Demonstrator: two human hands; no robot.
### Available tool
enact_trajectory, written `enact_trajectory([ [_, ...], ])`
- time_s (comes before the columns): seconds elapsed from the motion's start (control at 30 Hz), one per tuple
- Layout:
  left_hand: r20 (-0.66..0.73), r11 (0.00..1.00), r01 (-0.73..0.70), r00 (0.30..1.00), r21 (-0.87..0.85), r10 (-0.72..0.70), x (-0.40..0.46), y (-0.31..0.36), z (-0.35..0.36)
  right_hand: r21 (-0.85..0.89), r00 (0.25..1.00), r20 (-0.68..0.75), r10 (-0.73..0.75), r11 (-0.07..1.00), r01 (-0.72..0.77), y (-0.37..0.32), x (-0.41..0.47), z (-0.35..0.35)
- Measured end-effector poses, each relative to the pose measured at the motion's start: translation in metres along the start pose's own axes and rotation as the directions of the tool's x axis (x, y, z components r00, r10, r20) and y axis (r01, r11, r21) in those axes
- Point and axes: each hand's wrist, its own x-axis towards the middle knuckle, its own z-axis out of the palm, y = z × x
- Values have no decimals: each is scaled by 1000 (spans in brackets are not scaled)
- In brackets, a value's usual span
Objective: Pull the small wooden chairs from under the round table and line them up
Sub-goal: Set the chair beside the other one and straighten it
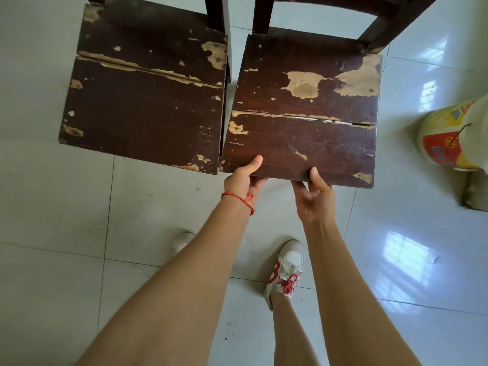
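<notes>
Two small dark brown wooden chairs with peeling paint stand side by side on the white tiled floor. The left chair (145,101) is untouched. The right chair (303,128) sits almost against it, seat fronts facing me. My left hand (244,175) grips the front edge of the right chair's seat, thumb on top and fingers underneath. My right hand (313,191) holds the same edge a little further right, in the same grip. The round table is out of view.
A yellow, red and white sack (454,136) stands on the floor at the right, close to the right chair. My feet in white and red shoes (286,270) are just behind the chairs. Glossy tiles (66,207) spread around.
</notes>
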Motion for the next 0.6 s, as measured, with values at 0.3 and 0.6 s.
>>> enact_trajectory([
  [0.3,-1,999,46,999,-24,-46,2,2,-5,-89,998,-49,46,995,-50,-1,2,3],
  [0.6,7,939,248,966,237,-257,-21,27,-15,-213,951,-237,198,945,-250,5,-19,16],
])
